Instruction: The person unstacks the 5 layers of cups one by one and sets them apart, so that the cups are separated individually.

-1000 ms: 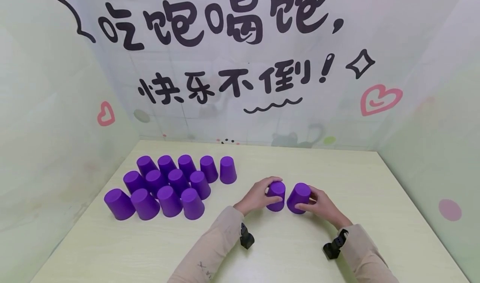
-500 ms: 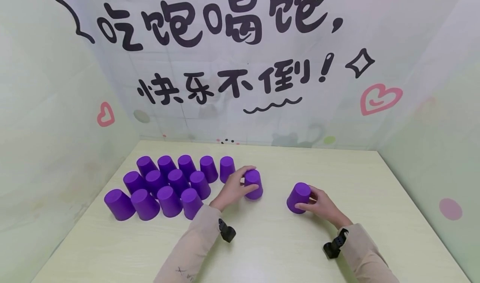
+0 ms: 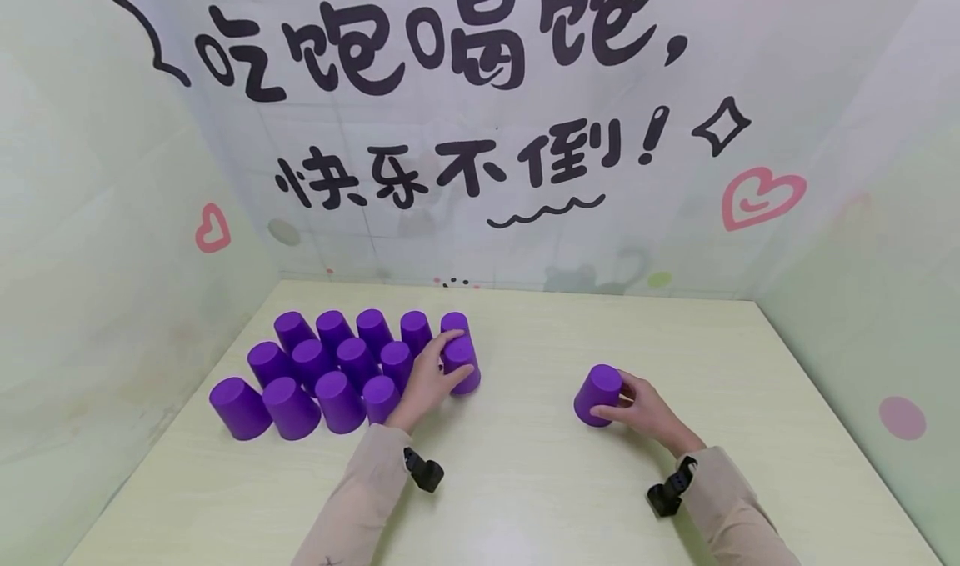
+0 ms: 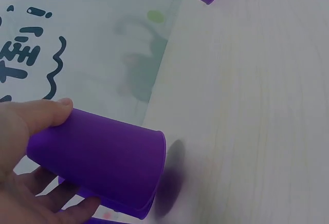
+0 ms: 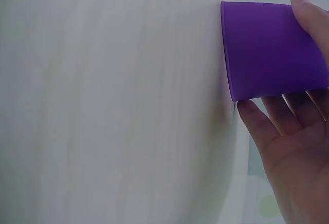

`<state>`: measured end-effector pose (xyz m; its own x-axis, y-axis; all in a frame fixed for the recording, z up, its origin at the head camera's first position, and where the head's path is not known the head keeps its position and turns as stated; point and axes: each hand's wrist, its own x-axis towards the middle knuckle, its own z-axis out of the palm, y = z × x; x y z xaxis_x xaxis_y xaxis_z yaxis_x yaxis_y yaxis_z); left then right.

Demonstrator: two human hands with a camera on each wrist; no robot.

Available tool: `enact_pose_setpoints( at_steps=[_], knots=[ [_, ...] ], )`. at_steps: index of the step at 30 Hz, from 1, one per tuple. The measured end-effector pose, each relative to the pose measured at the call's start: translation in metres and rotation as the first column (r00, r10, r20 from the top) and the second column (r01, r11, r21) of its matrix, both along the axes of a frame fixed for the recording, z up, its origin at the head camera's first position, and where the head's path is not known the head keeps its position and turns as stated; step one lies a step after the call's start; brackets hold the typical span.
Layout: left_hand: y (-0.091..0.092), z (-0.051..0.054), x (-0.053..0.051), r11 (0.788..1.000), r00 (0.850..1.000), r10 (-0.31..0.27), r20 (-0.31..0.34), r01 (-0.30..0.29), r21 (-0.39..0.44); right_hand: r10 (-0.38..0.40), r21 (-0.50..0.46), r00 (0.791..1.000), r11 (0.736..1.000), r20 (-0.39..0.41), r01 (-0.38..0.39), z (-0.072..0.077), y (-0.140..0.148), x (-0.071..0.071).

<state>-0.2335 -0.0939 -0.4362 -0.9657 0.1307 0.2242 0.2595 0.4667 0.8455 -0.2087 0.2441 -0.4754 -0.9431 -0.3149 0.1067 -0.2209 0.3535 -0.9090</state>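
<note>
With thumb and fingers around its sides, my left hand [image 3: 429, 383] grips an upside-down purple cup [image 3: 462, 368], just in front of the last cup [image 3: 454, 324] of the back row. In the left wrist view a shadow lies beside the rim of this held cup [image 4: 103, 157], so it seems slightly off the table. Farther right, my right hand [image 3: 647, 412] holds another upside-down purple cup [image 3: 600, 391] between thumb and fingers. The right wrist view has that same cup [image 5: 272, 52], its rim at or close to the tabletop.
Several upside-down purple cups stand in rows at the left, including a front-row cup [image 3: 238, 408] and a middle-row cup [image 3: 309, 366]. A pale wooden table [image 3: 525, 483] bears everything. A printed wall [image 3: 465, 241] rises behind it, and side walls flank it.
My left hand has carried its cup leftward from beside the right-hand cup to the front of the back row's end cup. My right hand and its cup have stayed put.
</note>
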Motion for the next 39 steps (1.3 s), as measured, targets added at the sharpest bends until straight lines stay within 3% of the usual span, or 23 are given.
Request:
enact_pose_setpoints(
  at_steps=[14, 31, 39],
  knots=[
    [-0.012, -0.001, 0.008, 0.998, 0.999, 0.05, 0.002, -0.049, -0.046, 0.006, 0.005, 1.0, 1.0, 0.004, -0.006, 0.003, -0.001, 0.001],
    [-0.021, -0.001, 0.005, 0.998, 1.0, 0.007, 0.026, -0.005, -0.062, 0.004, 0.01, 1.0, 1.0, 0.007, -0.004, 0.003, -0.002, 0.002],
    [-0.021, 0.001, 0.001, 0.996, 0.999, 0.013, 0.041, -0.009, -0.092, 0.003, 0.0, 1.0, 1.0, 0.008, -0.003, 0.004, -0.002, 0.002]
  ],
)
